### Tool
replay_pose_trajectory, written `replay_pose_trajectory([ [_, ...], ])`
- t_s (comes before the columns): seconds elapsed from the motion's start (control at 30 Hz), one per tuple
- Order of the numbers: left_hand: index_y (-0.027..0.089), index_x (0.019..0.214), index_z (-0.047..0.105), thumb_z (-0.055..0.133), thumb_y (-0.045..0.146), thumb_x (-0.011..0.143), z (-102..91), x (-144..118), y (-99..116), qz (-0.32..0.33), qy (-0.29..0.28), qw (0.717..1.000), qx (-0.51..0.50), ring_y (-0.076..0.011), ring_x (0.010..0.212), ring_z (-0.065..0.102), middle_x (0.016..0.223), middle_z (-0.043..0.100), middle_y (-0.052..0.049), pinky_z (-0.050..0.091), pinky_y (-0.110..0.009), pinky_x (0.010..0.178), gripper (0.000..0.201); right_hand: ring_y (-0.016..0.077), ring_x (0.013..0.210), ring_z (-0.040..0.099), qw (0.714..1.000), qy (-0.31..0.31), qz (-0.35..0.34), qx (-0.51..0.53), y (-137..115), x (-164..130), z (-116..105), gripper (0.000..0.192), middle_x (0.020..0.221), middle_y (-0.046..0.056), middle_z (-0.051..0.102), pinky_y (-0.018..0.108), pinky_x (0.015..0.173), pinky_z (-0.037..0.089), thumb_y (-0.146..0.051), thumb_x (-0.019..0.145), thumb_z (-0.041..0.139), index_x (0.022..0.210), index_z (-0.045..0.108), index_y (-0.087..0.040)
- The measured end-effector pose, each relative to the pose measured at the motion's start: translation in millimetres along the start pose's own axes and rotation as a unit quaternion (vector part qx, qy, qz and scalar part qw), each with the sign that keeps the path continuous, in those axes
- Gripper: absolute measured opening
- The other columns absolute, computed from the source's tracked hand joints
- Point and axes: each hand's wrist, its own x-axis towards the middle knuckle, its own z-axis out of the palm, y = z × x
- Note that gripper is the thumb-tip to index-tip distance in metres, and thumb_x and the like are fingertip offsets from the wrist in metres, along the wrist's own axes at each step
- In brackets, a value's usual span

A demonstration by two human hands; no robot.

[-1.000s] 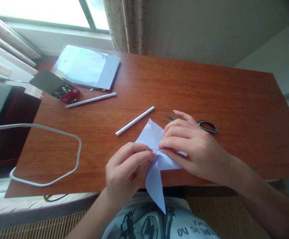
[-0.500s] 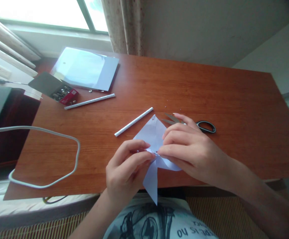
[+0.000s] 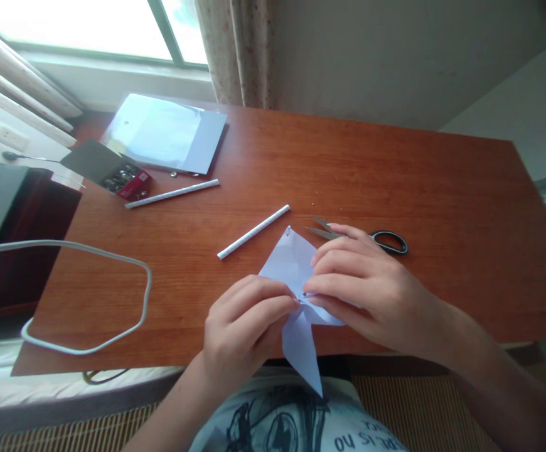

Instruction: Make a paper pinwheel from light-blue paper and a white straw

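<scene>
Hands, left hand (image 3: 242, 326) and right hand (image 3: 367, 292), pinch paper pinwheel (image 3: 294, 263) overhanging table (image 3: 395, 176) edge.

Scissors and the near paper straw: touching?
Apart. The head view shows bare table between the scissors blade tips and the near end of the straw, with the folded paper's top corner below that gap.

The right hand (image 3: 371, 295) covers part of the scissors (image 3: 376, 237) and the folded paper (image 3: 296, 276); the small box's (image 3: 129, 182) contents are too small to tell.
</scene>
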Motion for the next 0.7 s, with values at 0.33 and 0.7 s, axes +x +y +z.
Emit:
replay_pose_trajectory([
  [0.33,0.015,0.100,0.070,0.061,0.004,0.091,-0.2,-1,-4,0.082,-0.052,0.992,0.076,-0.0196,0.083,0.067,0.094,0.076,-0.009,0.054,-0.032,0.074,0.017,0.0199,0.093,0.070,0.992,0.046,0.115,0.040,20,27,2,0.008,0.098,0.004,0.078,0.033,0.084,0.052,-0.017,0.095,0.066,0.098,0.073,-0.020],
  [0.7,0.019,0.088,0.067,0.067,0.007,0.086,4.3,3,-2,-0.232,-0.072,0.969,-0.034,-0.0095,0.063,0.058,0.078,0.069,0.003,0.043,-0.021,0.058,0.012,0.0249,0.104,0.069,0.986,-0.054,0.154,0.037,27,36,16,0.017,0.109,0.010,0.076,0.036,0.091,0.050,-0.017,0.094,0.066,0.108,0.074,-0.012],
])
